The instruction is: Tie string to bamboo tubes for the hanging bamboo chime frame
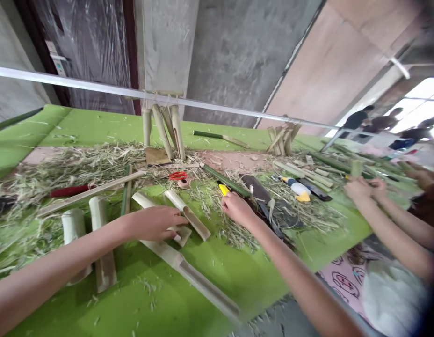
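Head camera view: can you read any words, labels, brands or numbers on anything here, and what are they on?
Faint marks on the concrete pillar: too blurred to read.
Small plate below the door handle: too small to read.
No other readable text shows.

The bare left forearm (59,262) reaches in from 8 o'clock, and the left hand (154,223) lies palm down with its fingers extended toward 3 o'clock. The right forearm (294,276) rises from 5 o'clock toward 11 o'clock, ending in the right hand (237,209), its fingers loosely curled, angled toward 10 o'clock.
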